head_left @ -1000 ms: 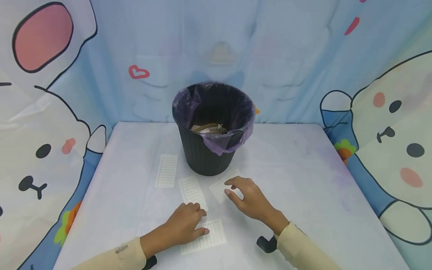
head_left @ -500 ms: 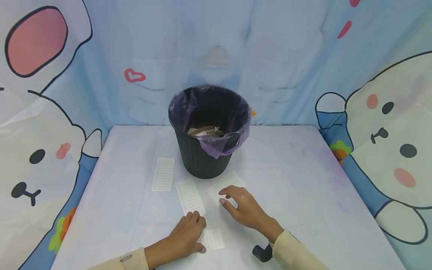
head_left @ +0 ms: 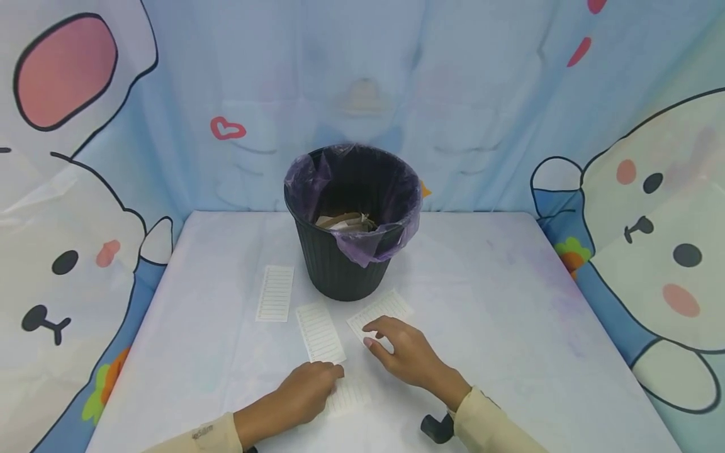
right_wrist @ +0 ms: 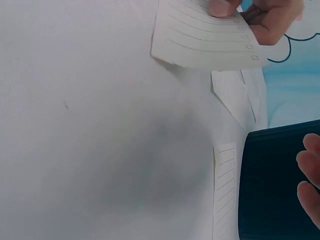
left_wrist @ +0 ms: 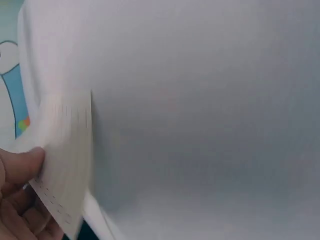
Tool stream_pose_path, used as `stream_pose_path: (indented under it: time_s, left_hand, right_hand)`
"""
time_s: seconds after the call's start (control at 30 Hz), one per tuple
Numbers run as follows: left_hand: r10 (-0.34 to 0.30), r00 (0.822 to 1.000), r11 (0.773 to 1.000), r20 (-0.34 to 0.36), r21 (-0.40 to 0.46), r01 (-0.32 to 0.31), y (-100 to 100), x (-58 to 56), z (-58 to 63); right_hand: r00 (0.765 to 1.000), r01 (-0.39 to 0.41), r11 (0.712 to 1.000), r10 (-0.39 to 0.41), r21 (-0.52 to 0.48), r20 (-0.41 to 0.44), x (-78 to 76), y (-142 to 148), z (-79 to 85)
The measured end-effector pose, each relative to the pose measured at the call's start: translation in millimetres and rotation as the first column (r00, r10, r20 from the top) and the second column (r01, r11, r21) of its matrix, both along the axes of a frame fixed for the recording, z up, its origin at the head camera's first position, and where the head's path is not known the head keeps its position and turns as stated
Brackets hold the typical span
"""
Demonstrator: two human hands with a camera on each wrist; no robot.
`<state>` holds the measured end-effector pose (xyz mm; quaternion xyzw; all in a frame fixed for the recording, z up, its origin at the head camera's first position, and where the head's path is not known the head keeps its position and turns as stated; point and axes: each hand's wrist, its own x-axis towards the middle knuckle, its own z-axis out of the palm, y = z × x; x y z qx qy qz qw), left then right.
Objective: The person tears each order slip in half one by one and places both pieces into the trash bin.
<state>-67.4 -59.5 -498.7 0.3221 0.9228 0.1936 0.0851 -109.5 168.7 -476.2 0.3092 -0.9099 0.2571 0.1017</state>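
Note:
My left hand (head_left: 308, 393) pinches a lined paper slip (head_left: 350, 396) between thumb and fingers. In the left wrist view that same slip (left_wrist: 70, 145) bends upward off the table, the thumb on top of it. The right wrist view also shows the held slip (right_wrist: 200, 37) with its edge raised. My right hand (head_left: 410, 355) hovers with loosely bent fingers and a gap between thumb and forefinger, holding nothing. Below its fingertips lies another lined slip (head_left: 382, 309), partly covered by the hand. Two more slips, one in the middle (head_left: 320, 333) and one at left (head_left: 275, 294), lie flat.
Behind the slips stands a black waste bin (head_left: 342, 274) with a purple plastic liner (head_left: 362, 245) over its rim. Crumpled brown and white scraps (head_left: 348, 221) lie inside. A white cloth (head_left: 498, 283) covers the table, and a printed curtain (head_left: 481, 107) hangs behind.
My left hand has closed its thumb and fingers on the nearest slip and lifted it a little. The right hand has drifted slightly nearer to me, still holding nothing.

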Motion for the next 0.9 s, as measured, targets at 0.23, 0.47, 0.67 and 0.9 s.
stream_pose_path:
  time_s: [0.23, 0.47, 0.67, 0.9]
  left_hand:
    - [-0.002, 0.996, 0.995, 0.084, 0.100, -0.006, -13, -11.6, 23.0]
    - [0.038, 0.998, 0.978, -0.056, 0.208, -0.025, -33, -26.4, 59.0]
    - [0.076, 0.987, 0.970, -0.138, 0.240, -0.041, -44, -31.3, 79.9]
    - [0.062, 0.989, 0.970, -0.134, 0.242, -0.028, -45, -30.8, 95.1]
  right_hand:
    - [0.999, -0.044, 0.999, 0.043, 0.016, 0.028, 0.8, -4, 5.0]
    - [0.995, -0.085, 0.996, 0.085, -0.006, 0.057, -1.5, -5, 11.2]
    - [0.988, -0.135, 0.986, 0.141, -0.095, 0.061, -3.8, -9, 19.3]
    - [0.963, -0.263, 0.938, 0.269, -0.226, -0.002, -4.6, -27, 35.4]
